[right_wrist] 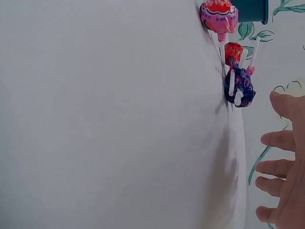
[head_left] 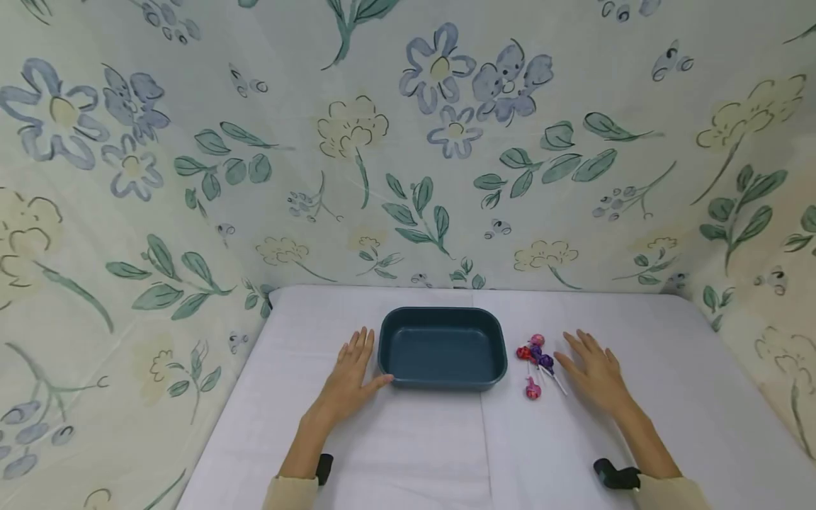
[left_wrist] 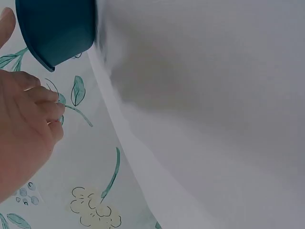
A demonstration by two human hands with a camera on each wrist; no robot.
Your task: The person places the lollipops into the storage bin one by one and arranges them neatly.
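We see two hands set well apart, neither gripping anything. The left hand lies beside the tray's left end, fingers extended, its thumb reaching the near left corner; whether thumb and rim touch, we cannot tell. The right hand is just right of the lollipops, fingers spread and thumb toward them, with nothing in its grasp. We read the left hand's place as suited to steadying the tray, and the right hand's as within easy reach of the sweets.

Between the hands we find the dark blue tray, its long side across the table. To its right lie the lollipops, red, pink and purple heads bunched with white sticks crossing, perhaps simply put down together; a pink lollipop lies nearer the person. In the right wrist view, its wrapper carries pale marks on red that may be lettering, too small for us to read. We make out no brand elsewhere.

Farther out, we note black devices at both wrists, pale sleeves, the white cloth and a flowered backdrop.
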